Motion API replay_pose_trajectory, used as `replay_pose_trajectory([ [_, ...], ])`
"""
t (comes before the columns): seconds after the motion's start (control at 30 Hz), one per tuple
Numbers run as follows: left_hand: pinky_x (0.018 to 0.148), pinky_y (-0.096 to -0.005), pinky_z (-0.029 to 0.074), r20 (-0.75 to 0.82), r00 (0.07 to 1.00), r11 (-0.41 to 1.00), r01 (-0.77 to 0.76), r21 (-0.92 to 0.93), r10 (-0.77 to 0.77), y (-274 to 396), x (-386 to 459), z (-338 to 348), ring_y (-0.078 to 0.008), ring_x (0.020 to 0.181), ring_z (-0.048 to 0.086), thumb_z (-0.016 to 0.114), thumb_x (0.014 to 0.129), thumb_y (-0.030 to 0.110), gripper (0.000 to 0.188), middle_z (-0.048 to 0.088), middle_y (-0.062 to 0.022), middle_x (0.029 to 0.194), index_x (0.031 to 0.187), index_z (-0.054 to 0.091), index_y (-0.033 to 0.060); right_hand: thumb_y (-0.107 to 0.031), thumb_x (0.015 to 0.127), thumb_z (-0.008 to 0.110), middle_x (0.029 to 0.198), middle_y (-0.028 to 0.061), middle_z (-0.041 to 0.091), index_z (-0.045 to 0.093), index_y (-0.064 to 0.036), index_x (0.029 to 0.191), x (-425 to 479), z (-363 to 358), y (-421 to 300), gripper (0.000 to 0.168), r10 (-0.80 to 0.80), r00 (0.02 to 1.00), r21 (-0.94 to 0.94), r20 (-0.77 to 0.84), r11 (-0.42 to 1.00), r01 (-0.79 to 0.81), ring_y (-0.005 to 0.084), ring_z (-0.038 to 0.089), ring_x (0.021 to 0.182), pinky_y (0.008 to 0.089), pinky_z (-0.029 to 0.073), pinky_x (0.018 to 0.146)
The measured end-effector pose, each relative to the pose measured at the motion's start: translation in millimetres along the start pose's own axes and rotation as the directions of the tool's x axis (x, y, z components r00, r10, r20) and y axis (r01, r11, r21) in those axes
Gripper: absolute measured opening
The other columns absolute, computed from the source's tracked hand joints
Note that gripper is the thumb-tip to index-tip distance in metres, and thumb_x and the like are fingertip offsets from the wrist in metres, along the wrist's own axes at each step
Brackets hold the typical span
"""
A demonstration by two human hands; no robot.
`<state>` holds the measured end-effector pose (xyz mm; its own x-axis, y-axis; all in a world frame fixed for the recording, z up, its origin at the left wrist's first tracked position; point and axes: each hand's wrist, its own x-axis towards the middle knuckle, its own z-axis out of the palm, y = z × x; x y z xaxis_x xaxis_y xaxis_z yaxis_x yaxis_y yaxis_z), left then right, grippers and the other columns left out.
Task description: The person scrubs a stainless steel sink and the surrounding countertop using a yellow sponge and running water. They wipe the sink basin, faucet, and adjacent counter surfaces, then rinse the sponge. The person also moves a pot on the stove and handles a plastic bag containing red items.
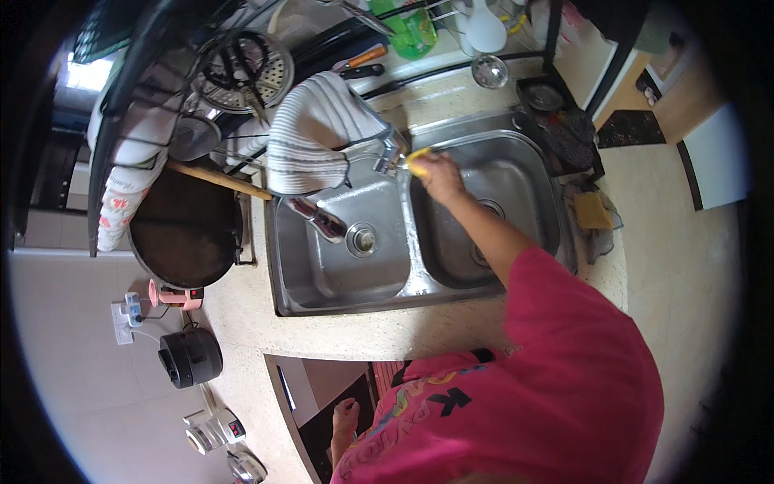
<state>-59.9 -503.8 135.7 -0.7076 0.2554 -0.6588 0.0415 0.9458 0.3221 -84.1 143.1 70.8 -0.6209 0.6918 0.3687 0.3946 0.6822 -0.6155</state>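
Note:
My right hand (442,178) reaches over the double-bowl stainless steel sink (417,284). Its fingers grip a yellow sponge or cloth (418,161) at the back of the divider, close beside the chrome faucet base (392,156). A striped cloth (314,136) drapes over the faucet's neck and hides most of it. The chrome spout end (326,224) pokes out below the cloth, above the left bowl near its drain strainer (363,240). Low by my body, in front of the cabinet, hangs my left hand (346,415), its fingers curled with nothing visible in them.
Left of the sink stands a dark wok (184,230), with a wooden handle (217,180) crossing it. Knives (363,71) and a green bottle (408,30) are behind. At right are a black caddy (559,130) and another yellow sponge (592,210). A black appliance (190,358) sits far left.

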Motion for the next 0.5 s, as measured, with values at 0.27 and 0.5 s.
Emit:
replay_pose_trajectory([
  [0.27,0.076,-0.0284,0.046,0.172,0.974,0.82,-0.02,-0.573,0.144,199.9,-22.1,-43.6,-0.0142,0.09,0.058,0.057,0.088,0.037,0.044,0.06,-0.0063,0.105,0.117,0.054,0.0043,-0.025,0.082,0.06,0.099,0.0173,0.064,0.06,-0.004,0.108,-82.0,-76.8,-16.3,0.034,0.364,0.854,0.665,0.373,0.536,-0.519,0.0284,0.063,0.088,0.0327,0.048,0.077],
  [0.5,0.093,-0.0388,0.041,0.356,0.691,0.369,0.137,-0.919,0.629,391.9,54.1,3.7,-0.0205,0.111,0.05,0.05,0.09,0.043,0.055,0.048,-0.0093,0.124,0.131,0.038,0.0085,-0.032,0.077,0.067,0.108,0.0144,0.059,0.054,-0.002,0.117,-115.0,-133.5,-121.6,0.052,-0.156,0.953,0.589,0.26,0.808,-0.028,0.0298,0.055,0.102,0.0407,0.041,0.088],
])
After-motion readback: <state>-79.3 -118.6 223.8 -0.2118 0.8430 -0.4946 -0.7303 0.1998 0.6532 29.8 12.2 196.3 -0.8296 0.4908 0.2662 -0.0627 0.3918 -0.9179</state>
